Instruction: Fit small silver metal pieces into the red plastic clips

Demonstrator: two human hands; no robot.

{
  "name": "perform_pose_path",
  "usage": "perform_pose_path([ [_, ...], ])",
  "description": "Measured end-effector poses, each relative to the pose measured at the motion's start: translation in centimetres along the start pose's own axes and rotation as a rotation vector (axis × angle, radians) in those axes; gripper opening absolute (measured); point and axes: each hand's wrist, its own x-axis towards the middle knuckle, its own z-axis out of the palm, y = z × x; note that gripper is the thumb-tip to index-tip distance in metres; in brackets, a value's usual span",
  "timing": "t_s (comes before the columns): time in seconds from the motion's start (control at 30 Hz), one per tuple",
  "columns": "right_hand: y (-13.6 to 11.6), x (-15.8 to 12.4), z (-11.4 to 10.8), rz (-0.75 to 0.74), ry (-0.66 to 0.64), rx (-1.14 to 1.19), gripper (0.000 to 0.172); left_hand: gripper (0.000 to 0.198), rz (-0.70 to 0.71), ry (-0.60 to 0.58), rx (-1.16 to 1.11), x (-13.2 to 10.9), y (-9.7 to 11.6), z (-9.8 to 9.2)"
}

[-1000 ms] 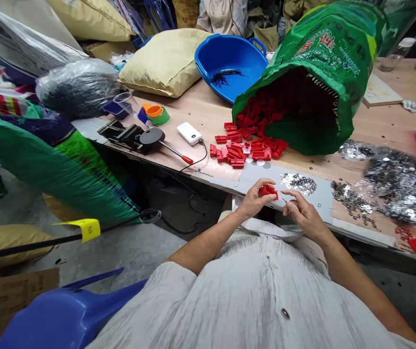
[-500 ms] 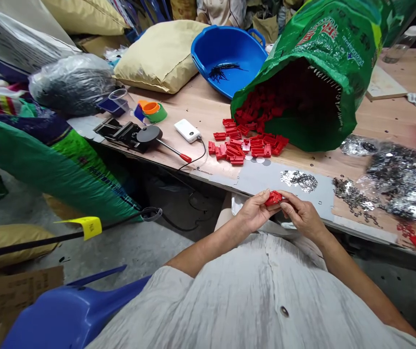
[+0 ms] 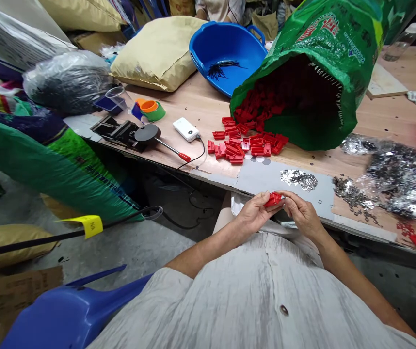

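Close to my body at the table edge, my left hand (image 3: 253,213) is closed around a small red plastic part (image 3: 273,198). My right hand (image 3: 302,213) meets it from the right, thumb and index finger pinched at the part's end. Whatever lies between those fingertips is too small to make out. Beyond my hands, a pile of thin shiny metal pieces (image 3: 298,179) lies on a grey sheet (image 3: 255,179). Similar red plastic parts (image 3: 235,145) spill from the mouth of a green woven sack (image 3: 324,138).
On the left stands a black hand press (image 3: 120,133) with a red-tipped lever, beside a white power bank (image 3: 186,129) on a cable. A blue basin (image 3: 226,53) stands behind. Dark small metal parts (image 3: 353,194) and a plastic bag of metal pieces (image 3: 404,179) lie right.
My right fingertips have shifted slightly to the right along the red part's end. My left hand keeps its hold, and the view has tilted a little.
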Motion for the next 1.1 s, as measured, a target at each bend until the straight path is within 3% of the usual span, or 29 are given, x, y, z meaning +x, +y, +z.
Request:
perform_pose_path([
  [0.17, 0.3, -0.6, -0.6, 0.059, 0.03, -0.03, 0.045, 0.028, -0.057, 0.033, 0.173, -0.9, -0.2, -1.1],
  [0.37, 2.2, -1.4, -2.7, 0.133, 0.188, -0.116, 0.037, 0.035, -0.098, 0.211, 0.548, -0.7, -0.7, -4.3],
  [0.5, 4.0, -2.0, -5.8, 0.135, 0.368, -0.258, 0.031, 0.04, -0.097, 0.244, 0.668, -0.3, -0.6, -5.3],
  [0.7, 7.2, -2.6, -11.6, 0.213, 0.606, -0.658, 0.025, 0.045, -0.049, 0.214, 0.872, -0.3, -0.7, -5.3],
  [0.83, 8.7, -2.3, -13.2, 0.182, 0.567, -0.795, 0.025, 0.048, -0.028, 0.213, 0.925, -0.2, -0.9, -5.6],
  [1.1, 8.8, -1.7, -12.8, 0.227, 0.464, -0.845, 0.016, 0.048, -0.053, 0.181, 0.976, -0.4, -0.7, -5.6],
])
